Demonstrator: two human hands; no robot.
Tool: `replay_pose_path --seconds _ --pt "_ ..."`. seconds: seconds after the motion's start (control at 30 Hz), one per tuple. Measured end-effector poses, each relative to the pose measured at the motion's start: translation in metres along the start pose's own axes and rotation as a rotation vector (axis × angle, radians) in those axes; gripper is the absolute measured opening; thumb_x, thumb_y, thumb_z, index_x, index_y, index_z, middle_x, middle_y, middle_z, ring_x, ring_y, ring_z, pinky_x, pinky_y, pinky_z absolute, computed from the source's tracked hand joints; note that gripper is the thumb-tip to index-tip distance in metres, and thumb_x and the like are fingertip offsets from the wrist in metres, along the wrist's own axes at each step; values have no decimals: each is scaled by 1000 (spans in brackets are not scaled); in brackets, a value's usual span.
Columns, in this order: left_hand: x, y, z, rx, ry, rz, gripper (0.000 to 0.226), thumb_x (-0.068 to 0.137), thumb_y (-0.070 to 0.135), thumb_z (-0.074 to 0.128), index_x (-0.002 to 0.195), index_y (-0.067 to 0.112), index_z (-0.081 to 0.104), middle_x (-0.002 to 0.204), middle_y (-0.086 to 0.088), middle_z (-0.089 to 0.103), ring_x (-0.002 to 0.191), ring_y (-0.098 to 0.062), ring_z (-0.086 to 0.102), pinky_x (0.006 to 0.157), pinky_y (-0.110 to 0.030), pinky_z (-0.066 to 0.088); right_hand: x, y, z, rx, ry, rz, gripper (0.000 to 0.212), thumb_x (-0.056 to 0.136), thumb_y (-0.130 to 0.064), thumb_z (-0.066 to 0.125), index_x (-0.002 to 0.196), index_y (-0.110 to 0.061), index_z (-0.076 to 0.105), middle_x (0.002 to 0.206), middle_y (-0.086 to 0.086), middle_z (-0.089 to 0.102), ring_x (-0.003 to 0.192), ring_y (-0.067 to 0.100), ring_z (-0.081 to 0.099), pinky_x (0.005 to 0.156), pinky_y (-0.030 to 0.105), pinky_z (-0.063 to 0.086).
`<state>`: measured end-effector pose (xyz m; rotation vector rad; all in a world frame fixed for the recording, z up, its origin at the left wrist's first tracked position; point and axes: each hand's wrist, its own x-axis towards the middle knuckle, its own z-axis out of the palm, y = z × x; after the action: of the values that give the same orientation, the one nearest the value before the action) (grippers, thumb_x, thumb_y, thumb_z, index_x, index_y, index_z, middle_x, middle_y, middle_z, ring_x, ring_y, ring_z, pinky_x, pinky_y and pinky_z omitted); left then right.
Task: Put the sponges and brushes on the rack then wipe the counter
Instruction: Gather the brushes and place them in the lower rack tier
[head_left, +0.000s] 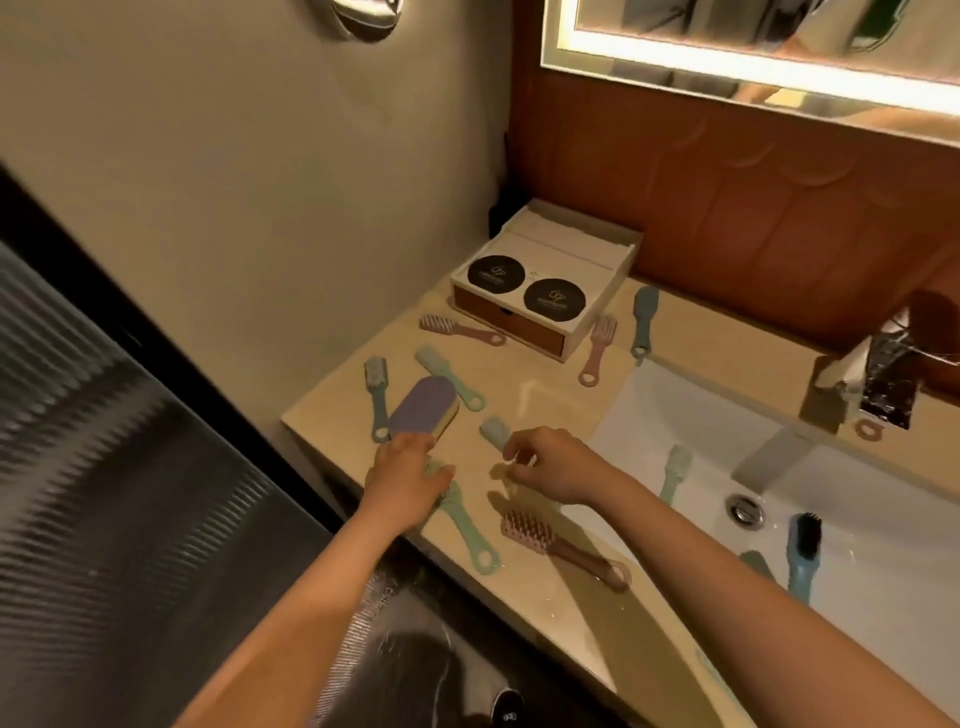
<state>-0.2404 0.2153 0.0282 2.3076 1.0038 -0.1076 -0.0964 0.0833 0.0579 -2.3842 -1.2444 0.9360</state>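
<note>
Both bare forearms are seen reaching from the bottom edge over the beige counter (524, 395), whose front lip runs diagonally just beneath them, with dark floor dropping away to the left. Open room is limited: the wall closes the left, a white box (545, 280) fills the back corner, and the sink (675, 410) cuts in on the right. The left hand (408, 475) is laid flat, fingers loose, on the head of a green brush (465, 525), hiding its bristles; its fingertips are just beside the near end of the purple sponge (423, 405). The right hand (550, 467) is curled with fingers pinched near a small pale green brush (493, 434); whether anything is actually gripped cannot be told. A pink brush (563, 548) lies just below that wrist, near the counter edge. Further brushes are scattered toward the box, and a blue brush (802, 553) rests in the sink, partly cut off by the right forearm. Blur softens all detail.
</note>
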Motion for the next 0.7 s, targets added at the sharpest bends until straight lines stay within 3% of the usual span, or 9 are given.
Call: replay_pose_path --seconds 0.13,0.33,0.53,0.7 --pt "24 -32 -4 33 104 -80 60 88 41 57 137 13 36 141 -8 35 129 -30 33 105 -39 34 41 -25 9 -3 -15 -27 38 91 -25 53 126 -13 54 126 12 59 112 29 55 92 35 44" --pt "62 -33 -7 120 143 -38 78 83 43 61 144 13 23 145 -9 32 132 -31 32 103 -42 34 90 -39 17 -22 -24 -30 54 90 -9 48 143 -12 36 146 13 42 131 31 43 104 32 36" --pt "80 -32 3 268 195 -41 73 74 52 63 133 19 36 126 -4 55 118 -28 48 95 -39 34 109 -34 27 -30 10 -55 50 93 -12 45 142 -13 37 143 14 46 126 34 46 102 40 40" --pt "80 -22 -11 21 208 -44 55 77 49 61 121 18 49 111 -6 64 103 -32 58 84 -39 40 108 -21 22 -25 51 -98 63 85 -15 59 143 -16 36 142 13 46 127 33 45 102 41 40"
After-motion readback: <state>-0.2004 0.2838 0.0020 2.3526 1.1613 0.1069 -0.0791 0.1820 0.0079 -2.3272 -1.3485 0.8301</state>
